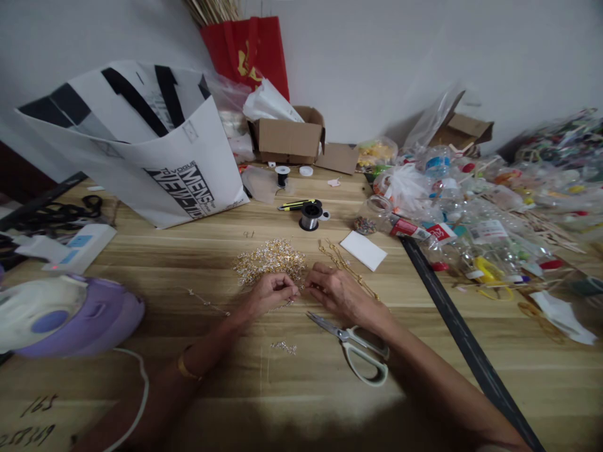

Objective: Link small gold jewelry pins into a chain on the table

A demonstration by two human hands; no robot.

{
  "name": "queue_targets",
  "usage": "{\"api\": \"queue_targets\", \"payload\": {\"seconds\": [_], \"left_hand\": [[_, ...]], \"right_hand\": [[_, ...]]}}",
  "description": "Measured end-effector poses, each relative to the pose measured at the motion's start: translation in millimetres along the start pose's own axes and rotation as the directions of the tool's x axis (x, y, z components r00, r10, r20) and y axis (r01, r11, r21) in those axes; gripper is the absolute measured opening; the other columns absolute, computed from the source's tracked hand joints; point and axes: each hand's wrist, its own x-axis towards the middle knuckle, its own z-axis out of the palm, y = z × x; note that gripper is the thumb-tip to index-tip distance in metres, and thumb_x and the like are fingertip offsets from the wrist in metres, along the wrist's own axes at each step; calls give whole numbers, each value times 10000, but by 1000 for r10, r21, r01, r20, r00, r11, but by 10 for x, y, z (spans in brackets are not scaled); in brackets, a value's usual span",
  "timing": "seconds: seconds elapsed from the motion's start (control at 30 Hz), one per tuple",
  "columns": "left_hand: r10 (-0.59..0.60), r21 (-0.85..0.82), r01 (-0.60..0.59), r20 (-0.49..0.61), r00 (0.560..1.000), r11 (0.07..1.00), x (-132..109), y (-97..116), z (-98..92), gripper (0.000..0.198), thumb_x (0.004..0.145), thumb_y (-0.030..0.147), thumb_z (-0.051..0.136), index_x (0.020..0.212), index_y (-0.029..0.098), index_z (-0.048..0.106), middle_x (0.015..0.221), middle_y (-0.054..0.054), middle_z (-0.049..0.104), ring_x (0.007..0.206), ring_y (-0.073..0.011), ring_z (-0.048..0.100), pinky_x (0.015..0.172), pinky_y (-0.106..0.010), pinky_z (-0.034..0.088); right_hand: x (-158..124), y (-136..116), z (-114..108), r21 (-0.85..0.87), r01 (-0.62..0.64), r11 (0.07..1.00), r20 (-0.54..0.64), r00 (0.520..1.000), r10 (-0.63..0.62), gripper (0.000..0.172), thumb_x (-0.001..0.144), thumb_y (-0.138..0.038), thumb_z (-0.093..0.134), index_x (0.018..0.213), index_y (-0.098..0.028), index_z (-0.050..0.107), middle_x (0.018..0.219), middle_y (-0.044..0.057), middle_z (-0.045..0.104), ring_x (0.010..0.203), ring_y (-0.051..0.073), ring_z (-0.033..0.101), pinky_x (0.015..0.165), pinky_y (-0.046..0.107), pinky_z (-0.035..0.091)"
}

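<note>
Observed: both hands work at the middle of the wooden table (pixel 198 251), fingertips almost meeting. The left hand (pixel 269 292) is curled, its fingertips pinched on a fine beaded strand (pixel 282 306) that trails under the palm. The right hand (pixel 336 292) is likewise closed, thumb and forefinger pinching at the strand's end. What exactly lies between the fingertips is too small to tell.

Surroundings: a heap of gold and silver bead pieces (pixel 271 258) lies at 12 o'clock of the left hand, just beyond the knuckles. Gold chain lengths (pixel 346 267) run at 1 o'clock of the right hand. The scissors (pixel 358 351) lie closed at 5 o'clock of the right hand, near the wrist. A wire spool (pixel 309 215) stands further off at 12 o'clock. A small loose bead cluster (pixel 283 346) sits at 6 o'clock of the left hand.

Assessment: the step in hand appears to be joining or threading a piece onto the strand. The next move calls for a steady pinch from both hands, fine alignment at the meeting point, and the scissors within reach for any trimming
</note>
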Motion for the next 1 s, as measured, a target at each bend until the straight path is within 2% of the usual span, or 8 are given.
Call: {"api": "queue_targets", "payload": {"seconds": [0.23,0.43,0.7,1.0], "left_hand": [[57,105,-62,55,997,993,-10,-61,28,199,721,298,636,664,114,583,622,-16,596,593,-108,531,558,-208,390],[64,125,-78,108,992,989,5,-80,34,158,736,267,615,700,116,586,678,-26,604,648,-124,548,612,-225,413],[82,209,-102,103,991,972,-4,-142,31,182,761,298,601,719,122,584,666,-11,578,644,-124,532,619,-226,422],[107,282,-133,104,989,950,-14,-57,56,193,763,308,573,695,127,576,636,8,526,616,-117,486,559,-207,377]], "right_hand": [[17,33,95,115,43,992,-10,999,-42,103,888,-169,471,874,-166,573,891,55,562,736,137,535,643,243,388],[37,62,148,189,-19,982,23,1000,15,116,894,-183,464,874,-167,577,767,16,607,633,109,517,589,208,345],[39,58,141,236,-21,972,18,1000,17,120,883,-170,467,848,-161,581,744,7,605,613,97,504,577,190,328],[40,81,173,241,-23,970,37,999,15,143,901,-212,456,860,-166,585,734,9,606,616,103,513,579,195,324]]}}
